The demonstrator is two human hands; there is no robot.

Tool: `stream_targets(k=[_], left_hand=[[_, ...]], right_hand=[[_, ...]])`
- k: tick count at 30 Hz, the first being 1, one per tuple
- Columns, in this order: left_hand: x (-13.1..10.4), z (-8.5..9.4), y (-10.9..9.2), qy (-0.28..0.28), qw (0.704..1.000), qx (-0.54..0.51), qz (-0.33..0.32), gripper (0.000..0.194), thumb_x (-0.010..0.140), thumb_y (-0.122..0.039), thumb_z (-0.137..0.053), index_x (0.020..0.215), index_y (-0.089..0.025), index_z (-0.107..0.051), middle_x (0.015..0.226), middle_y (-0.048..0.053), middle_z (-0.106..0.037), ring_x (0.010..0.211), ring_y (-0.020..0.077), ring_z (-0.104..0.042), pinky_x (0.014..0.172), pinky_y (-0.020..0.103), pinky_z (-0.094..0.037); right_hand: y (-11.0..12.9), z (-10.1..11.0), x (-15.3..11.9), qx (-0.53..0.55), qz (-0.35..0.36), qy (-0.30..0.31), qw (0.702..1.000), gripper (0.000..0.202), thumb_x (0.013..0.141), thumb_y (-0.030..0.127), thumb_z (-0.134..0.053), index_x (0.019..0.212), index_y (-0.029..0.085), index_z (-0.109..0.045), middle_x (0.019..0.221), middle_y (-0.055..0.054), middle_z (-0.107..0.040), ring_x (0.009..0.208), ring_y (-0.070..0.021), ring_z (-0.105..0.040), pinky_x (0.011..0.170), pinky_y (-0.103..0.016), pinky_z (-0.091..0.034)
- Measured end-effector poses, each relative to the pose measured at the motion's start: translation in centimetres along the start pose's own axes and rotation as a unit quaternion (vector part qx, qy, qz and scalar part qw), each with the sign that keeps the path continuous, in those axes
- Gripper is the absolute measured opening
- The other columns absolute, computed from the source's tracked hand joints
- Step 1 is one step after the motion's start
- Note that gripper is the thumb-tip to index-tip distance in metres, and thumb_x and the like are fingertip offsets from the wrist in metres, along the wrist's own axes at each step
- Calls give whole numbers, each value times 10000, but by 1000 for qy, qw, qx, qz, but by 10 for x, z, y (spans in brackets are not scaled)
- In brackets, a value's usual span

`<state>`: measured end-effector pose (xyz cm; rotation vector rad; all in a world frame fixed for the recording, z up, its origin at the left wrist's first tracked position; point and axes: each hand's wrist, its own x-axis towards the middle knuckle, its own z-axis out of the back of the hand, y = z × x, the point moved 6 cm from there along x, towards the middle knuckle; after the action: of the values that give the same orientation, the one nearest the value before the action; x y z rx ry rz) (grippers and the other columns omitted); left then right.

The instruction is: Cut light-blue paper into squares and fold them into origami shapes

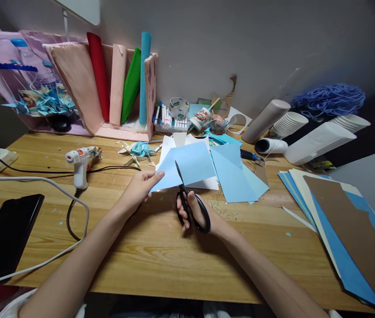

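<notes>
Pinched by its left corner, a light blue sheet of paper (190,161) is held up above the table by my left hand (143,185), thumb on top. My right hand (190,212) grips black-handled scissors (181,183), with fingers through the loops. The scissor blades point away from me and lie across the sheet's lower edge, one blade showing over the paper. Behind and under the held sheet are white papers (207,183). More light blue sheets (229,172) lie just to the right on the wooden table (161,260).
A hot glue gun (80,165) with cables and a black phone (7,234) are at left. Coloured paper and brown card (343,212) are stacked at right. Along the back stand a pink organizer with paper rolls (98,79), markers, a tape roll (178,108) and paper cups (290,123).
</notes>
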<state>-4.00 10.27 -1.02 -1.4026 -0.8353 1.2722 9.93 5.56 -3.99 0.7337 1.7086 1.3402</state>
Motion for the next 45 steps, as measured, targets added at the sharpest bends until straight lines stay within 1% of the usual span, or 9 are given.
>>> stream_targets(k=[3,9,19,23,27,32,40,42,45], left_hand=[[-2,-1,-3,10,1000,19,8,370,735,-502,-548,645,-144,-549,470,-58,-424,357,47,-305,366,198,-162],[-4,-4,-2,31,999,31,17,388,742,-522,-532,665,-142,-553,495,-51,-436,359,47,-313,358,192,-175],[-3,-3,0,25,999,10,17,381,726,-512,-559,641,-141,-551,481,-58,-437,348,35,-298,347,190,-144],[-3,-3,1,26,999,6,19,385,711,-520,-571,646,-141,-560,476,-58,-436,345,34,-287,338,186,-148],[-6,-4,0,34,999,23,34,391,716,-530,-559,689,-140,-580,487,-56,-423,340,34,-272,322,181,-142],[-7,-6,-1,46,998,27,32,392,722,-529,-551,687,-140,-577,494,-53,-413,347,35,-267,325,184,-144],[-6,-4,-3,41,999,13,20,381,712,-517,-566,610,-151,-535,474,-63,-381,363,39,-273,336,189,-132],[-6,-5,-3,45,999,9,19,378,712,-515,-565,610,-152,-542,466,-65,-378,353,36,-259,332,192,-117],[-7,-6,-4,47,999,7,18,371,700,-512,-578,632,-147,-574,455,-60,-409,345,40,-283,335,194,-136]], right_hand=[[-2,-2,0,26,-9,13,1000,673,686,794,-221,789,169,-447,533,69,-420,363,-58,-448,396,-222,-469],[-4,1,4,22,2,-9,1000,675,675,801,-225,757,168,-444,508,72,-417,344,-57,-444,363,-204,-440],[5,-3,2,15,-10,-81,997,601,635,775,-412,690,176,-420,444,101,-368,274,-52,-409,285,-180,-379],[3,-4,2,8,7,-49,999,653,647,808,-295,728,174,-430,487,84,-391,314,-58,-431,341,-210,-435],[1,-4,2,-12,35,-22,999,679,702,787,-171,742,166,-444,550,56,-417,378,-67,-482,418,-224,-469],[3,-3,2,-16,34,-44,998,654,720,773,-192,712,168,-441,532,56,-408,368,-67,-472,399,-221,-464],[10,-2,2,10,8,-93,996,600,638,776,-400,688,179,-429,466,88,-379,281,-54,-418,281,-186,-398],[10,-2,1,7,14,-86,996,596,652,772,-386,693,179,-428,473,85,-381,287,-54,-421,286,-185,-399],[9,-3,1,-5,34,-61,998,628,688,782,-277,690,173,-433,502,67,-396,335,-60,-459,351,-200,-444]])
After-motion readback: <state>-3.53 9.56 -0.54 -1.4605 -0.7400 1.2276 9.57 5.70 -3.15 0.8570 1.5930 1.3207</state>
